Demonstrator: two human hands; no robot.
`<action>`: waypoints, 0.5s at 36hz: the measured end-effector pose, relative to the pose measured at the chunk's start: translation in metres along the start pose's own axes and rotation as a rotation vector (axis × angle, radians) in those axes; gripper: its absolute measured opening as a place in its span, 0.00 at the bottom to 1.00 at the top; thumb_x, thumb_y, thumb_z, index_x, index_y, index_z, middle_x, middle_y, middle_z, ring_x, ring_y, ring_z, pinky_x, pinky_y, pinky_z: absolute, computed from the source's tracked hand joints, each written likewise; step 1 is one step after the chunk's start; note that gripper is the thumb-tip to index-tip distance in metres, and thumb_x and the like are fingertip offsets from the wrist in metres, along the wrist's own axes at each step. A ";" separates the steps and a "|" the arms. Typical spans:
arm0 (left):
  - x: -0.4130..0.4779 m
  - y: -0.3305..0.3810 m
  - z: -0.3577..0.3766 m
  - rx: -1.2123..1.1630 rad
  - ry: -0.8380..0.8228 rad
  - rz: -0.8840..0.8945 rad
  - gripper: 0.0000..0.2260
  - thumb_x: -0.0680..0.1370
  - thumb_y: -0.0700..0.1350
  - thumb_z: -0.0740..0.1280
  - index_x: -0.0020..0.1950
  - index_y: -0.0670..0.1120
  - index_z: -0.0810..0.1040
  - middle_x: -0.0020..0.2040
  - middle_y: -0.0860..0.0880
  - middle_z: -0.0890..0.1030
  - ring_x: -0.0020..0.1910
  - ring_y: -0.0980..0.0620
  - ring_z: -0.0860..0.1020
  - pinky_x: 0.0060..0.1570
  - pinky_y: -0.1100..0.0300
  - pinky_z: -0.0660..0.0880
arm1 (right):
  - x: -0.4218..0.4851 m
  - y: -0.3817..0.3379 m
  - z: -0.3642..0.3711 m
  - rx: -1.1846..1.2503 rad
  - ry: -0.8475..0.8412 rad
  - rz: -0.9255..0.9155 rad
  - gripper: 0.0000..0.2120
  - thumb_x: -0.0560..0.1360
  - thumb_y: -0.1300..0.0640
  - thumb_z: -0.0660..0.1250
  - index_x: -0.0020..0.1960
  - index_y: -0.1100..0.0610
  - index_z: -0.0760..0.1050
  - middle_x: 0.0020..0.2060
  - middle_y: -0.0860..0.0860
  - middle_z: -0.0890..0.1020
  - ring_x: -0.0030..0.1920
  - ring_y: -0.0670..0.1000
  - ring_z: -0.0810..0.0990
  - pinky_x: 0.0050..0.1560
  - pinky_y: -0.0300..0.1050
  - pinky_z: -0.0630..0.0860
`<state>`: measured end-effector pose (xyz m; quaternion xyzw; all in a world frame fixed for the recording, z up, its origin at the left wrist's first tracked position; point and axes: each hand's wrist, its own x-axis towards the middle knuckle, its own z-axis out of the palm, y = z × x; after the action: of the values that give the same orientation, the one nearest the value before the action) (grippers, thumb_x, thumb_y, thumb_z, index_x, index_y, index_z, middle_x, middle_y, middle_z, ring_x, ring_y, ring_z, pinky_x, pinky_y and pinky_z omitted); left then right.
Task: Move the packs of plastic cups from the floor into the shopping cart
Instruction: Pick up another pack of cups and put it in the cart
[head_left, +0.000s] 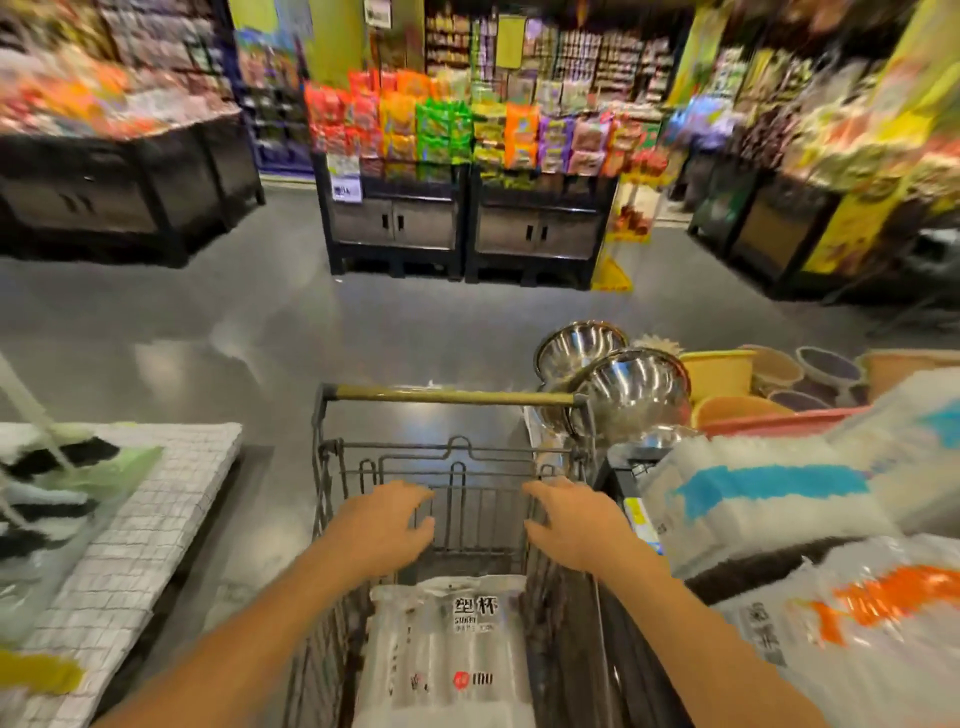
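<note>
A dark wire shopping cart (452, 399) with a brass-coloured handle bar stands in front of me. Inside it lies a clear pack of plastic cups (447, 649) with black lettering and a red logo. My left hand (387, 525) and my right hand (569, 519) hover over the cart basket, fingers spread, holding nothing. Both sit just above and beyond the pack, close to the cart's folding wire seat. No pack on the floor is in view.
More cup packs with blue (753, 499) and orange (857, 623) prints pile on the right. Steel bowls (634, 389) and coloured basins (722, 374) stand right of the cart. A white checked mat stack (145, 519) lies left. Snack display stands (457, 156) rise across the grey floor.
</note>
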<state>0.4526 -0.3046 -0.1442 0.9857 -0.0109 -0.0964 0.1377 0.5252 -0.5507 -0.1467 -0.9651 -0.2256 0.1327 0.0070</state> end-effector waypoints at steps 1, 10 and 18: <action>-0.004 0.005 -0.011 0.004 0.026 0.014 0.21 0.82 0.55 0.58 0.74 0.51 0.69 0.69 0.49 0.73 0.67 0.49 0.73 0.63 0.53 0.72 | -0.004 -0.001 -0.012 -0.001 0.009 0.003 0.25 0.81 0.44 0.58 0.77 0.49 0.63 0.69 0.54 0.73 0.64 0.59 0.76 0.58 0.55 0.77; -0.046 0.047 -0.074 0.036 0.141 0.146 0.20 0.81 0.57 0.59 0.70 0.52 0.73 0.65 0.50 0.76 0.61 0.49 0.76 0.60 0.51 0.75 | -0.076 -0.016 -0.077 0.086 0.148 0.069 0.23 0.78 0.43 0.60 0.72 0.47 0.68 0.62 0.51 0.77 0.59 0.54 0.78 0.58 0.56 0.77; -0.082 0.075 -0.108 0.077 0.082 0.421 0.20 0.81 0.57 0.60 0.71 0.52 0.73 0.68 0.52 0.75 0.63 0.50 0.75 0.61 0.52 0.74 | -0.177 -0.048 -0.096 0.123 0.256 0.295 0.22 0.79 0.45 0.62 0.72 0.48 0.69 0.64 0.51 0.78 0.62 0.56 0.76 0.61 0.56 0.76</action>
<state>0.3929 -0.3435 -0.0066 0.9693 -0.2148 -0.0246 0.1172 0.3764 -0.5809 -0.0056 -0.9944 -0.0703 0.0220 0.0752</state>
